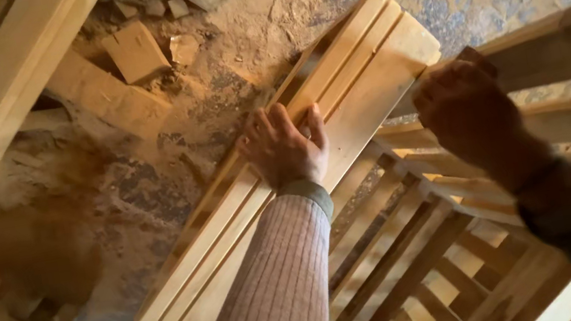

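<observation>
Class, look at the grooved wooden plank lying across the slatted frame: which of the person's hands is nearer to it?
Left. The left hand rests flat on the grooved plank. The right hand is closed, off beside the plank's end, over the slatted frame.

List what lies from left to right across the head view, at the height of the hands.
Sawdust-covered floor → left hand pressed flat on the slatted wooden panel → right hand, closed around a small dark object I cannot identify → wooden frame rail.
</observation>
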